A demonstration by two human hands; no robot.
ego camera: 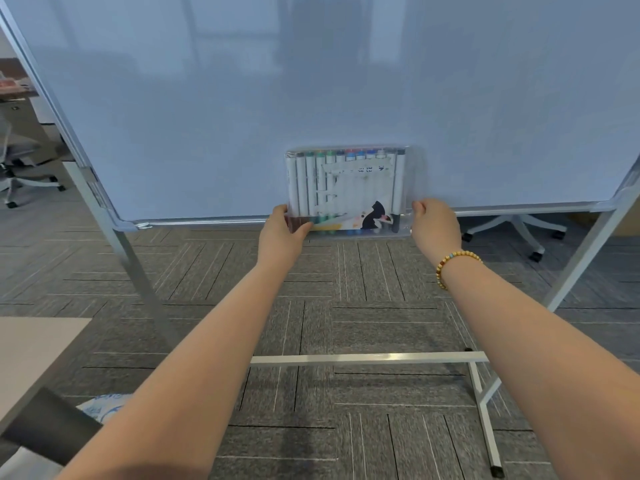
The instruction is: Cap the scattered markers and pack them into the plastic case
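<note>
A: What is seen beyond the hands?
B: A whiteboard [311, 98] on a metal stand [485, 403] is seen, its bottom edge passing just behind both hands. Grey carpet [346, 306] is spread below the arms, and open floor is left between the stand's legs.

A: And to the sides?
B: A tabletop [31, 351] corner is seen well left of the left arm.

A: Where is the plastic case [346, 192]?
B: It is held upright against the board, between the hands. Its lower left corner is gripped by the left hand [282, 233], its lower right corner by the right hand [434, 225]. Capped markers [311, 185] are packed inside in a row.
</note>
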